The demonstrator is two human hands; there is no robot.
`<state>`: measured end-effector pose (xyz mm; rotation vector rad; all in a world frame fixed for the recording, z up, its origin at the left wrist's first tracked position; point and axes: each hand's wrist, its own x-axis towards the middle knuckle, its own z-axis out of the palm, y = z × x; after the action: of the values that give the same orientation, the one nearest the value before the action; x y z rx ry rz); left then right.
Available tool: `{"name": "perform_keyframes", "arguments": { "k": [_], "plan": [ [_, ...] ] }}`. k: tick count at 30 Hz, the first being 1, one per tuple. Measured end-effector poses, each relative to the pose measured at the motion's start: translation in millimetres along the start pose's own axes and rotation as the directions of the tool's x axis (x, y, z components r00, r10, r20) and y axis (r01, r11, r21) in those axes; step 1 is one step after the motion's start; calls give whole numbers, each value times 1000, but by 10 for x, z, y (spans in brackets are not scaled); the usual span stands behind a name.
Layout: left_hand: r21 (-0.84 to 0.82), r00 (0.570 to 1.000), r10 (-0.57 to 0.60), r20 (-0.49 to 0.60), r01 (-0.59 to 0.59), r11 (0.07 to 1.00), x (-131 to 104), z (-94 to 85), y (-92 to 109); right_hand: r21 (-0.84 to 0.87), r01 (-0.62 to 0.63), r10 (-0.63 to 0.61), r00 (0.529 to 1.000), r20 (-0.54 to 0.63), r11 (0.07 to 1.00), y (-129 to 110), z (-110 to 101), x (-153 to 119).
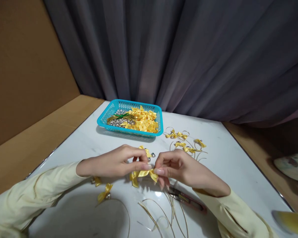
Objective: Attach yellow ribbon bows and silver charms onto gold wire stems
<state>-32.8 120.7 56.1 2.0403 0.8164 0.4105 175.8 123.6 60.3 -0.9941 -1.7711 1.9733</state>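
Observation:
My left hand (129,162) pinches a yellow satin ribbon bow (145,173) between thumb and fingertips. At the bow's right end, the thumb and fingers of my right hand (175,167) are closed on it too. Another yellow ribbon piece (134,179) hangs just below my left fingertips; whether it is joined to the held bow I cannot tell. Behind the fingers lies a further yellow bow (144,151) with small silver bells (153,154) beside it. Loose gold cords (172,211) spread over the table below my right hand. A bow with a bell (105,193) rests near my left wrist.
A blue plastic basket (129,131) stands at the back, holding yellow bows (144,120), silver bells and a tied gold cord bundle (121,117). Several bows on cords (186,145) lie right of it. A narrow dark-red tool (188,200) lies beside my right forearm.

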Motion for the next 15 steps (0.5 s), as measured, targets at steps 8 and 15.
{"name": "perform_keyframes", "arguments": {
  "k": [8, 15],
  "plan": [
    [31, 1000, 2, -12, -2, 1000, 16, -3, -68, 32, -29, 31, 998, -50, 999, 39, 4, 46],
    [18, 998, -55, 27, 55, 998, 27, -11, -50, 2, -30, 30, 999, -31, 1000, 74, -24, 77]
  ]
}}
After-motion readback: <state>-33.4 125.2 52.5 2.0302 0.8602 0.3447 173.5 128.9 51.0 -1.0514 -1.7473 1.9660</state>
